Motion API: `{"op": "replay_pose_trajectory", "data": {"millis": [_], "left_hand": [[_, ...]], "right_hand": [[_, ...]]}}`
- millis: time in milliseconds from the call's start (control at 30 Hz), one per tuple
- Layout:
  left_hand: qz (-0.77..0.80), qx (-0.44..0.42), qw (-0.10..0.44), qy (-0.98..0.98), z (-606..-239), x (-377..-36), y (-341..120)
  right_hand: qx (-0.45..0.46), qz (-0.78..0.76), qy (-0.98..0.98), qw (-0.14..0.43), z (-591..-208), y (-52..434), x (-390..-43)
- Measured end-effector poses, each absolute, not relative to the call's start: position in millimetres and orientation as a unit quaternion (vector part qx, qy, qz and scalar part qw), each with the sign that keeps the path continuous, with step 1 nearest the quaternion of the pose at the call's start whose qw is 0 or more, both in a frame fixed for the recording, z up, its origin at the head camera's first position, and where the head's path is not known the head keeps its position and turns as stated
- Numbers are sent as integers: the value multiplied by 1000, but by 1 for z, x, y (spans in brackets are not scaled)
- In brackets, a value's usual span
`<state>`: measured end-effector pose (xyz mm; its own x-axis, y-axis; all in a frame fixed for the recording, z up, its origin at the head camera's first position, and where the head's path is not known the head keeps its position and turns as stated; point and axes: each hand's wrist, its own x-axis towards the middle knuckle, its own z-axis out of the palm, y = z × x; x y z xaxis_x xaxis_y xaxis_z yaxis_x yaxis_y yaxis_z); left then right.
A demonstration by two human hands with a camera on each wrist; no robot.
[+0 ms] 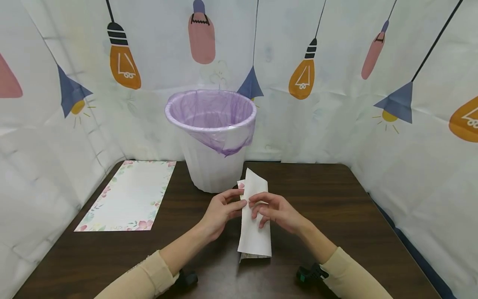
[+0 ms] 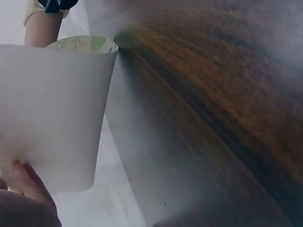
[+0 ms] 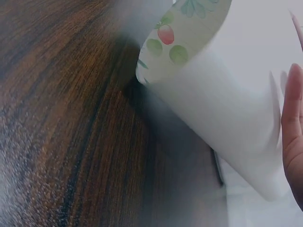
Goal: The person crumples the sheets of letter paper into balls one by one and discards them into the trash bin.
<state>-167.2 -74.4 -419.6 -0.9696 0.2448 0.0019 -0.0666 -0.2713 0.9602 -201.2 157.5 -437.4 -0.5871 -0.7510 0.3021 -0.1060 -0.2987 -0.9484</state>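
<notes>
Both hands, left hand [image 1: 223,211] and right hand [image 1: 274,211], are pinching a white floral-bordered paper sheet [image 1: 255,224] with curled fingers, rolling it into a loose tube over the dark wooden desk [image 1: 336,207], roll only part-formed, white purple-lined bin [image 1: 212,137] just behind.

**Even light overhead, soft blur at the wrists**

We see the head view bright and evenly lit, sharp in the middle, bowed by the wide lens at its edges. The rolled paper [image 1: 255,216] casts a faint shadow on the table [image 1: 336,199]. Both wrist views are hazy, out of focus up close, with pale washed-out patches
</notes>
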Motion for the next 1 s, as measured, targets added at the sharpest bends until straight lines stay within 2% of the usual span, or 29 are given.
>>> {"op": "replay_pose_trajectory", "data": {"millis": [300, 700, 1000], "left_hand": [[794, 75, 91, 597, -419, -169, -78], [803, 81, 78, 585, -417, -169, -83], [809, 80, 73, 577, -415, -169, -86]], "right_hand": [[-350, -719, 563, 207, -441, 167, -203], [-231, -725, 626, 171, -458, 182, -208], [-191, -735, 617, 206, -461, 186, -211]]}}
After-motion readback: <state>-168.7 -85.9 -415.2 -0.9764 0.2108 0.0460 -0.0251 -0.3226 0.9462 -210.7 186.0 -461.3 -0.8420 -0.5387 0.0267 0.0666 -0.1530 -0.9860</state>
